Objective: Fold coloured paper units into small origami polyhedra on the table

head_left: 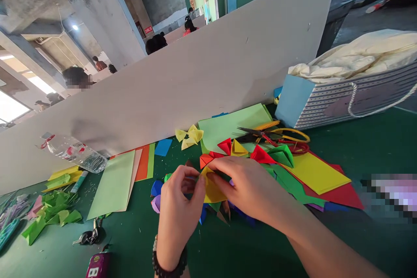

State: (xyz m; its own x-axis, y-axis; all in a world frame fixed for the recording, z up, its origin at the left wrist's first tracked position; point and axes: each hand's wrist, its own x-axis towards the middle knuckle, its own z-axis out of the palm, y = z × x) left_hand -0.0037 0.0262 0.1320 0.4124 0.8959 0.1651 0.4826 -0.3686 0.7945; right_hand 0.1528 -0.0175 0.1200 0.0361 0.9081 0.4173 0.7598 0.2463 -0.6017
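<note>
Cream cloth (355, 54) filled a striped gift bag (345, 100) with a pale blue end and a white rope handle, bulging above its rim at the far right of the green worktop (130, 243). The left hand (179, 217) and right hand (250, 186) met over the middle of the worktop, their fingers pinching a piece of folded yellow paper (211, 189) from either side. Around them lay loose origami pieces in red, green, blue and purple. Just beyond sat a yellow paper bow (189, 137) on a pale green sheet (233, 126), and yellow-handled scissors (270, 135) lay nearby, with yellow and red sheets (316, 173) to the right. Further left, a plastic water bottle (74, 153) lay on its side against a white partition (182, 87), which cut off the view of people working beyond it. Keys (89, 234) lay near the lower edge. Fingers hid much of the yellow paper, and a blurred patch (391, 193) at the right obscured whatever lay there.
</note>
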